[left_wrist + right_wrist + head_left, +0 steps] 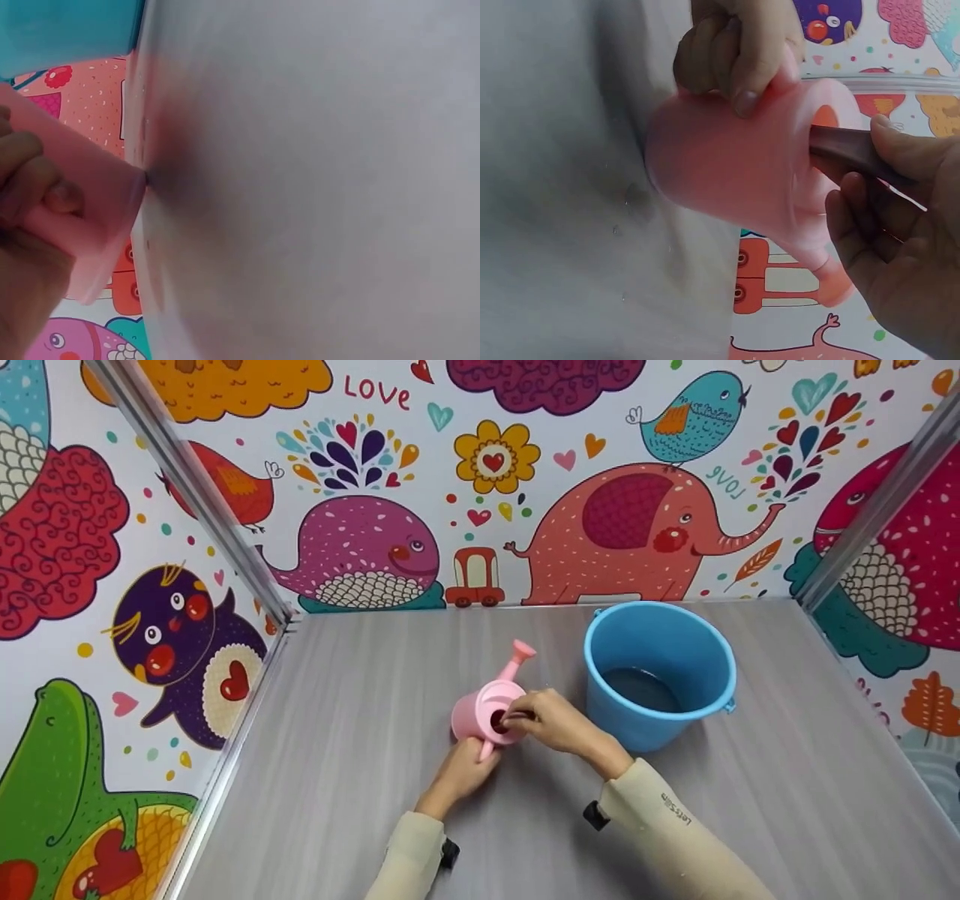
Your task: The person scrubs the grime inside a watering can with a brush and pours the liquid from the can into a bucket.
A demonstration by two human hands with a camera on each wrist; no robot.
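In the head view a pink toy watering can (466,718) is at the middle of the table, its spout pointing away toward the back wall. My left hand (463,771) grips the can's handle from the near side. The can is tilted, with its bottom edge right at the tabletop in the left wrist view. My right hand (559,724) pinches a flat dark brown handle (847,146) between thumb and fingers. That handle goes into the round opening in the can's top; its far end is hidden inside.
A light blue bucket (622,724) stands upright just right of my right hand, with a dark floor showing inside. Small water drops (616,229) dot the grey table (352,780). Cartoon-printed wall panels (360,547) with metal corner posts bound the table's back and sides.
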